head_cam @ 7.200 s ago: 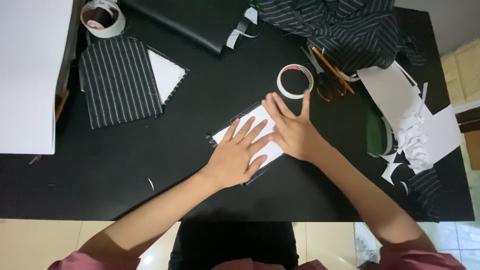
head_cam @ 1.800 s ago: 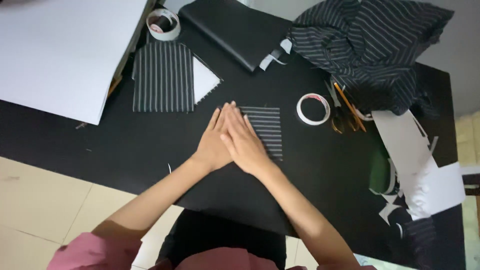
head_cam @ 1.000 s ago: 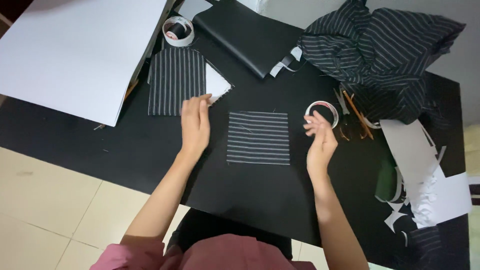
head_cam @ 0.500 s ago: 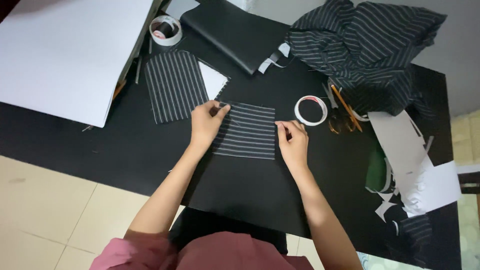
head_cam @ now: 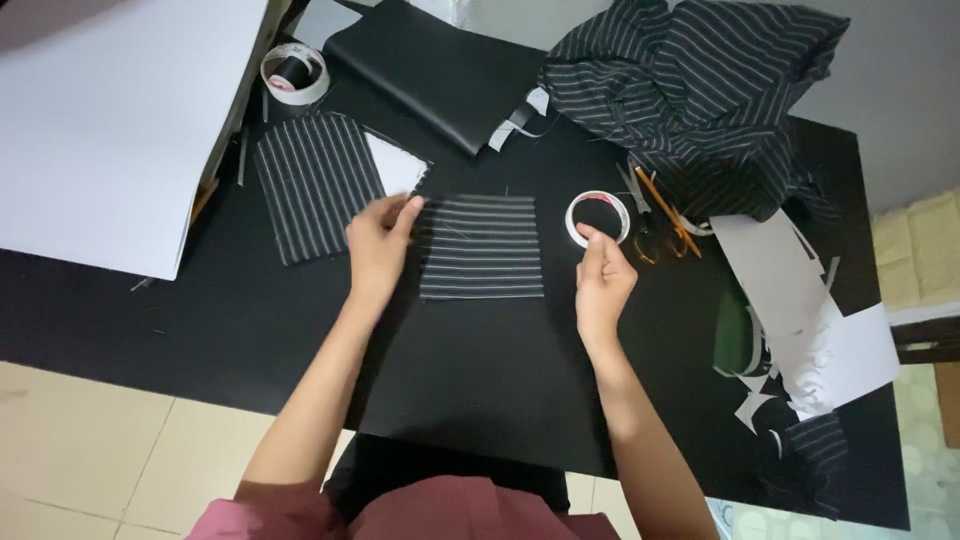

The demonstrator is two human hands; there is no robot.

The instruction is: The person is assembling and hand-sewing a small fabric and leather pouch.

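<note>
Left hand (head_cam: 378,245) — striped square (head_cam: 481,247) — edge

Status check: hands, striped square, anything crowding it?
Left hand on the striped square, at its left edge. Right hand touching the tape roll, off the square. Second striped piece lies close on the left.

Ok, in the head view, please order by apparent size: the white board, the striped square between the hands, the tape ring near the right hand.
1. white board
2. striped square
3. tape ring
All lie on the table, so nearness hardly matters.
</note>
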